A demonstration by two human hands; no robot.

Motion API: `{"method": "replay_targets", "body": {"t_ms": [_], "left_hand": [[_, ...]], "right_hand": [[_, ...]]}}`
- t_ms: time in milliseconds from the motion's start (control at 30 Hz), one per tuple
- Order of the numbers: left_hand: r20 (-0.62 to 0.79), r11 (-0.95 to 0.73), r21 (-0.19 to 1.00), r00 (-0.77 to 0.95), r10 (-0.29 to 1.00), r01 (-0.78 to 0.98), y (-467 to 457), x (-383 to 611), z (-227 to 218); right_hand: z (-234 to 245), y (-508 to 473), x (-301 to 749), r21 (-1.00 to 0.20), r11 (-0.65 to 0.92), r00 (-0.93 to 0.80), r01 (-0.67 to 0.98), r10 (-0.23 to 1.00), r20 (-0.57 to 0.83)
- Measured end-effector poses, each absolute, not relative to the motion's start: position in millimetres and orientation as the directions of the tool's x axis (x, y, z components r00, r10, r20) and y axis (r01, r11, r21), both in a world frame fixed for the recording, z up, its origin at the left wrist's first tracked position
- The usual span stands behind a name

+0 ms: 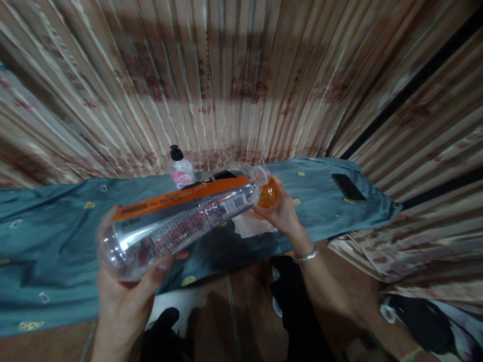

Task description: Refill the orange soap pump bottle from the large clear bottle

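Note:
My left hand (132,289) is closed around the base of a large clear plastic bottle (181,221) with an orange and silver label. The bottle is tilted, its neck towards the right and higher than its base. My right hand (281,208) is wrapped round an orange, see-through container (267,195) right by the bottle's mouth. Whether the mouth touches that container I cannot tell. A ragged white piece of paper or tissue (251,226) lies on the cloth under my right hand.
A small bottle with a black cap (181,168) and pink label stands behind the large bottle. A dark phone (347,187) lies at the right on the green cloth (317,216). Pleated curtains (241,75) hang behind and at both sides.

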State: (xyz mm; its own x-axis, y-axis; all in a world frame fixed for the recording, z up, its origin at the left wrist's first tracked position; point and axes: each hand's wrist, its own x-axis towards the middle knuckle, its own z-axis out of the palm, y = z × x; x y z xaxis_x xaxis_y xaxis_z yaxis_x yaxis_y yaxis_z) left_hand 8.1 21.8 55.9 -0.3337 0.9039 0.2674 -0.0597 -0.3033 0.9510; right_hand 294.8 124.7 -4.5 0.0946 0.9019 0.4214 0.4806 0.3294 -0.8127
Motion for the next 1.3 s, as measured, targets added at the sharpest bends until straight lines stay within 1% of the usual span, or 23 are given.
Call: {"method": "replay_targets", "body": {"t_ms": [300, 600, 833, 1000, 1300], "left_hand": [[0.284, -0.328, 0.941, -0.338, 0.897, -0.080, 24.1, 8.0, 55.5], [0.250, -0.302, 0.948, -0.361, 0.899, -0.095, 22.7, 9.6, 57.1], [0.295, -0.336, 0.939, -0.328, 0.898, -0.075, 24.3, 7.0, 56.4], [0.265, -0.309, 0.948, -0.359, 0.895, -0.070, 22.1, 11.3, 63.1], [0.225, -0.277, 0.956, -0.368, 0.902, -0.093, 21.3, 16.4, 64.6]], "right_hand": [[-2.7, 124.8, 294.3, -0.804, 0.319, 0.122, 0.502, 0.894, 0.431], [-3.8, 124.5, 295.0, -0.806, 0.322, 0.109, 0.496, 0.898, 0.426], [-5.7, 126.3, 295.2, -0.801, 0.308, 0.118, 0.514, 0.899, 0.421], [-4.8, 125.9, 295.4, -0.789, 0.316, 0.123, 0.526, 0.890, 0.439], [-3.6, 124.5, 295.2, -0.794, 0.315, 0.105, 0.519, 0.899, 0.425]]}}
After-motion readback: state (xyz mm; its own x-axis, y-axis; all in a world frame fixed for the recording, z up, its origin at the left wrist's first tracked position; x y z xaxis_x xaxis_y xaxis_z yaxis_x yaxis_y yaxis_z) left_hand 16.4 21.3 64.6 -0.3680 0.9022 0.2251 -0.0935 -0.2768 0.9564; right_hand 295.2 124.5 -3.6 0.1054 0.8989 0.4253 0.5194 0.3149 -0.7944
